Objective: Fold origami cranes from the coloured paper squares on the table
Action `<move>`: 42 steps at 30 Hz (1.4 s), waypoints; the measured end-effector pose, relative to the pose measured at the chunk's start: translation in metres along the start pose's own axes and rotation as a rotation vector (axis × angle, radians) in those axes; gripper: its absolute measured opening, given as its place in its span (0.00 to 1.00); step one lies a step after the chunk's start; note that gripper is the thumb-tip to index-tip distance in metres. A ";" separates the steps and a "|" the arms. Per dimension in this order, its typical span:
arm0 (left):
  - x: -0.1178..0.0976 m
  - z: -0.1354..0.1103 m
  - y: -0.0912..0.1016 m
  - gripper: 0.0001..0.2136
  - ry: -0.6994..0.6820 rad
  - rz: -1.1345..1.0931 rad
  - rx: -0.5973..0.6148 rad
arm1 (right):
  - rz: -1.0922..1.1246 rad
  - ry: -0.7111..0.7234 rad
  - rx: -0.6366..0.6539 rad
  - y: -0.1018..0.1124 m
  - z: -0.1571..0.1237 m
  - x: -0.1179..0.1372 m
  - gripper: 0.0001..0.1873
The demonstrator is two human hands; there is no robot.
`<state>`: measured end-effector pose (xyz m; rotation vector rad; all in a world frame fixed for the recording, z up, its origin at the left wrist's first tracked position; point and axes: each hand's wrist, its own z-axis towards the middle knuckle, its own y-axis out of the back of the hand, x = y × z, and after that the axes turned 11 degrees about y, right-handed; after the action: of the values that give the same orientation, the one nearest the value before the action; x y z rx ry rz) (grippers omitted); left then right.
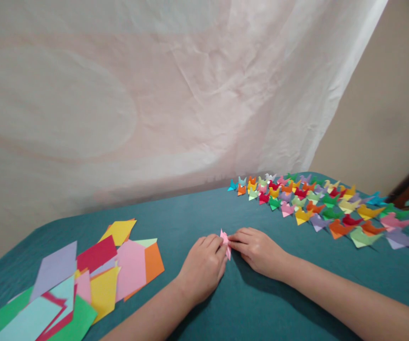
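A small pink folded paper piece [225, 242] stands on the teal tablecloth [190, 210] between my two hands. My left hand [202, 267] rests on the cloth with its fingers curled and pinching the paper's left side. My right hand [257, 248] lies opposite, fingertips pressed together on the paper's right side. Part of the paper is hidden by my fingers.
Loose flat sheets of coloured paper [84, 279] lie spread at the left front. Several rows of folded paper figures [325, 203] in many colours fill the right rear of the table. A creased white cloth backdrop [155, 94] hangs behind the table.
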<state>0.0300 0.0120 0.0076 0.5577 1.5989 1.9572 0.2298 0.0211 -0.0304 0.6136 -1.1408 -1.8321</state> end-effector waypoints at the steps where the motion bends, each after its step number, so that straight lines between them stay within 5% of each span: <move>1: 0.001 0.000 0.001 0.12 0.003 -0.001 -0.001 | -0.011 0.002 0.011 0.000 0.000 0.000 0.16; 23: 0.007 -0.004 -0.002 0.11 0.047 -0.098 -0.036 | 0.040 -0.040 -0.014 0.004 0.001 0.002 0.21; 33: 0.020 0.000 -0.017 0.22 0.127 -0.387 -0.104 | 0.193 -0.273 -0.126 0.003 0.005 0.007 0.17; 42: 0.019 0.003 -0.017 0.05 0.124 -0.411 -0.078 | 0.147 -0.169 -0.085 0.002 0.005 0.005 0.08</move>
<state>0.0202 0.0287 -0.0086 0.0659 1.5563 1.7573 0.2243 0.0182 -0.0259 0.3222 -1.1783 -1.8214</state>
